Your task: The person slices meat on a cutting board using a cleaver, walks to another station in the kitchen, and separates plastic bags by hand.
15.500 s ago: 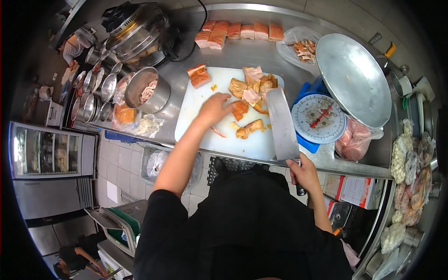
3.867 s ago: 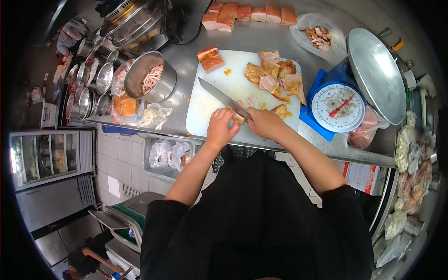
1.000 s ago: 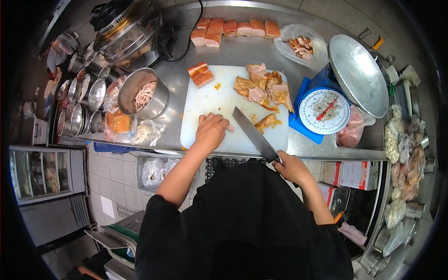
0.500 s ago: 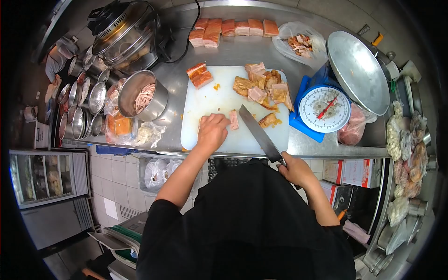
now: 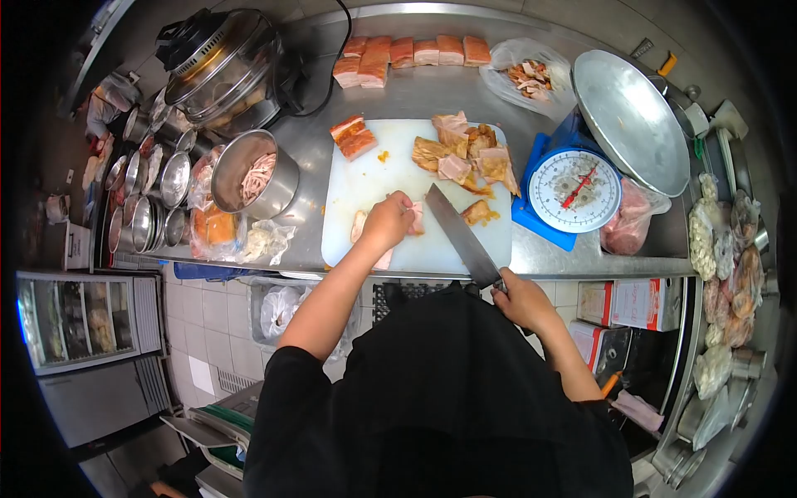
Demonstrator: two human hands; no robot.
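In the head view, with twelve o'clock toward the far edge of the counter, the person's left hand [image 5: 386, 222] is over the cutting board [image 5: 374, 178], its fingers bent and close together. A pale slice of meat [image 5: 417, 217] lies at about three o'clock from those fingertips and seems to touch them; whether they pinch it or only rest against it cannot be told. The slice's long axis runs roughly from twelve to six.

The right hand [image 5: 519, 297] is closed around the handle of the knife [image 5: 461, 236], at about four o'clock from the slice. The blade points toward eleven, its tip just beside the slice on the one-to-two o'clock side. The left hand is clearly the nearer hand. A browned chunk [image 5: 477, 212] sits at three o'clock from the slice, across the blade, and the meat pile [image 5: 465, 153] lies toward one to two.
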